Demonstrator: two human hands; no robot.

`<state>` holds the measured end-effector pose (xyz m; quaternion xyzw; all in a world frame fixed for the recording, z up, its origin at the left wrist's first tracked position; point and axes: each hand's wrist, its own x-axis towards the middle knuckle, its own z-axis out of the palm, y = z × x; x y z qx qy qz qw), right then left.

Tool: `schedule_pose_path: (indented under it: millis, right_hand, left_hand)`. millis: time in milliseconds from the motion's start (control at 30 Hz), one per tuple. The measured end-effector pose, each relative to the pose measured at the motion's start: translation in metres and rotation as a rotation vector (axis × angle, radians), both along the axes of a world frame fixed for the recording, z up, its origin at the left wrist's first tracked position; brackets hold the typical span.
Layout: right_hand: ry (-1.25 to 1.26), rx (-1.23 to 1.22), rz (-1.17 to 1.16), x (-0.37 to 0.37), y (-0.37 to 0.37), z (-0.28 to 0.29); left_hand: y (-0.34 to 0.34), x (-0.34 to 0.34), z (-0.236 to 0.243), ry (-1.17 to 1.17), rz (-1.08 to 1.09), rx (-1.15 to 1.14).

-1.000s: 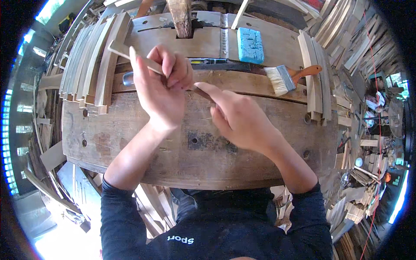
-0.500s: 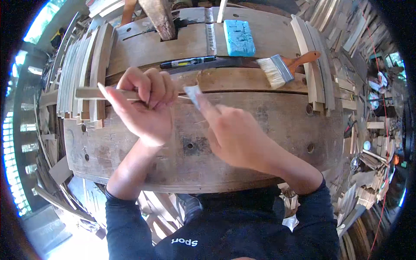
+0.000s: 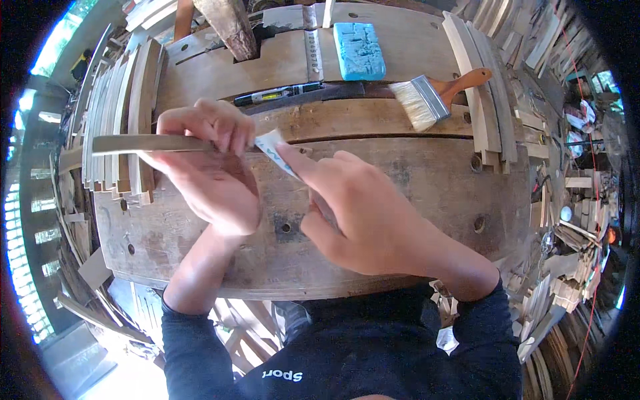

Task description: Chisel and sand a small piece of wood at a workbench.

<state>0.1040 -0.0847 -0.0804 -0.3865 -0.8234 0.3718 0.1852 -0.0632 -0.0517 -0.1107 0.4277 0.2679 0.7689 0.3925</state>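
My left hand (image 3: pixel 213 177) holds a thin, flat wooden strip (image 3: pixel 150 143) level above the workbench (image 3: pixel 393 260). The strip's longer end sticks out to the left past the fingers. In my right hand (image 3: pixel 363 210) is a small folded piece of sandpaper (image 3: pixel 272 147), its pale back marked with blue print. The index finger lies along the paper, which meets the strip's right end close to the left fingertips. That end is mostly hidden by fingers and paper.
Behind my hands lie a marker pen (image 3: pixel 277 95), a blue block (image 3: pixel 360 52) with a cracked surface, and a wide paintbrush (image 3: pixel 427 103). Wooden slats (image 3: pixel 133 113) stand stacked at the left edge, more boards (image 3: pixel 477 100) at the right. A rough post (image 3: pixel 230 30) rises at the back.
The strip and my left hand have shifted left and slightly tilted. My right hand has come left and a little lower, with the sandpaper now nearer the left fingertips.
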Motion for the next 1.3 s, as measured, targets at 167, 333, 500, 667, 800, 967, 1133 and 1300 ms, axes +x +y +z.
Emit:
schedule_pose_path:
  millis: [167,333,500,667,800,967,1133,1300]
  right_hand:
    - [-0.118,0.087,-0.078,-0.003,0.003,-0.015]
    - [-0.211,0.307,-0.144,-0.005,0.011,-0.032]
    - [-0.096,0.245,-0.102,-0.004,0.001,-0.011]
    - [-0.224,0.337,-0.127,-0.003,0.005,-0.021]
    - [-0.146,0.278,-0.14,-0.009,0.004,-0.024]
    - [-0.242,0.43,-0.142,-0.009,0.007,-0.015]
    - [-0.353,0.486,-0.19,-0.01,0.013,-0.028]
    - [-0.258,0.496,-0.191,-0.009,0.012,-0.032]
  left_hand:
    - [0.007,-0.01,-0.011,0.41,0.099,0.326]
    - [0.012,-0.009,-0.013,0.441,0.193,0.394]
    - [0.01,-0.013,-0.009,0.683,0.382,0.47]
    - [0.009,-0.015,-0.005,0.741,0.426,0.423]
    - [0.016,-0.018,-0.004,0.722,0.484,0.414]
    - [0.013,-0.028,-0.006,0.826,0.52,0.418]
    - [0.017,-0.035,-0.004,0.89,0.549,0.487]
    - [0.01,-0.032,0.002,0.904,0.546,0.453]
